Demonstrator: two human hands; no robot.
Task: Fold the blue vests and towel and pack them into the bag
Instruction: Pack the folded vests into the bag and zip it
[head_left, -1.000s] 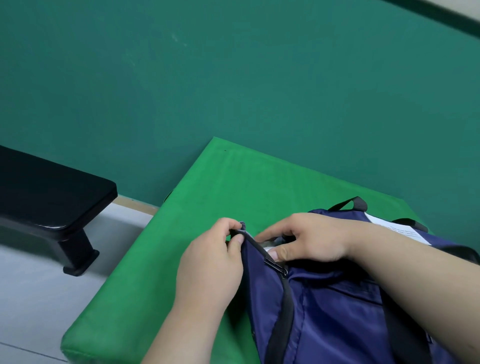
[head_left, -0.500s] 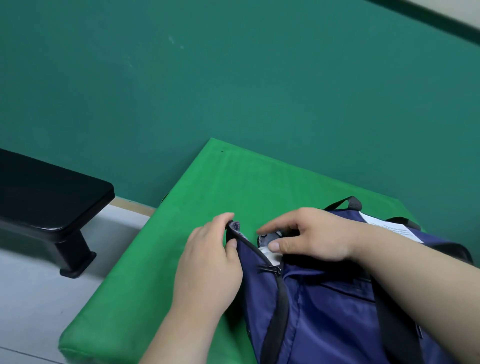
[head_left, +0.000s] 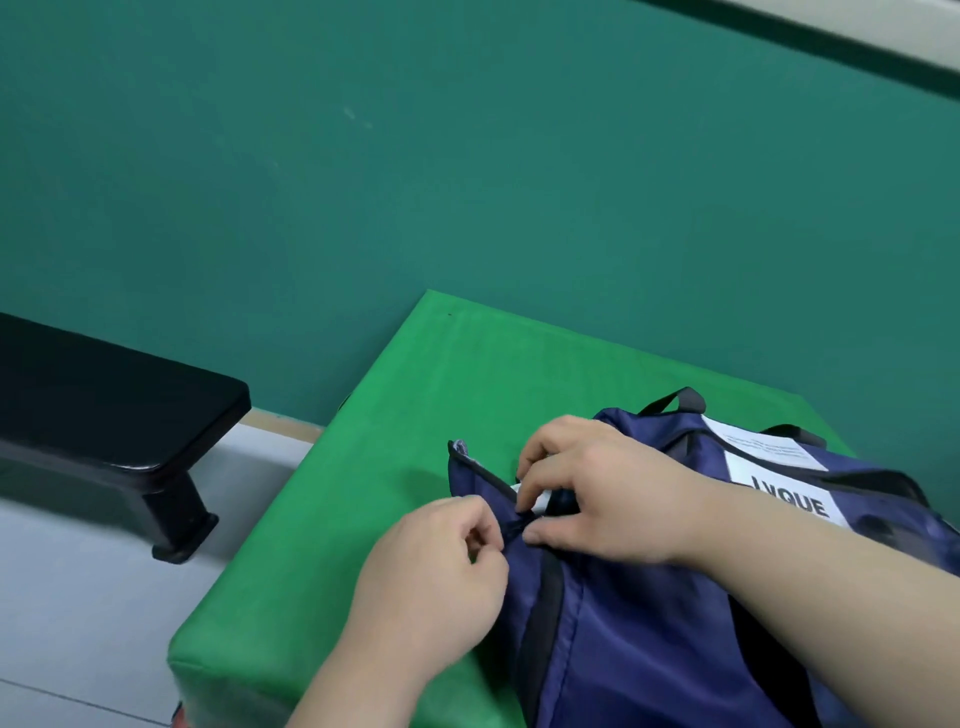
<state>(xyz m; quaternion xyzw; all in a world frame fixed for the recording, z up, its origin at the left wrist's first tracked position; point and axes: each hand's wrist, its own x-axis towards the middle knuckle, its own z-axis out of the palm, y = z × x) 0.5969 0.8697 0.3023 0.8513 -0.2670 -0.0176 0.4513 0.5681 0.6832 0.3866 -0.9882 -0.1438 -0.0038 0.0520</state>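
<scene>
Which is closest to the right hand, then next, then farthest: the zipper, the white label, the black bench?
1. zipper: at the fingers of the right hand
2. white label: farther right on the bag
3. black bench: far left, on the floor

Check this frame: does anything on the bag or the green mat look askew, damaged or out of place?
Nothing damaged. One small thing: a white strip pokes from the mouth of the bag beside the zip, under the right hand; it might snag. The left hand pinches the bag there.
</scene>
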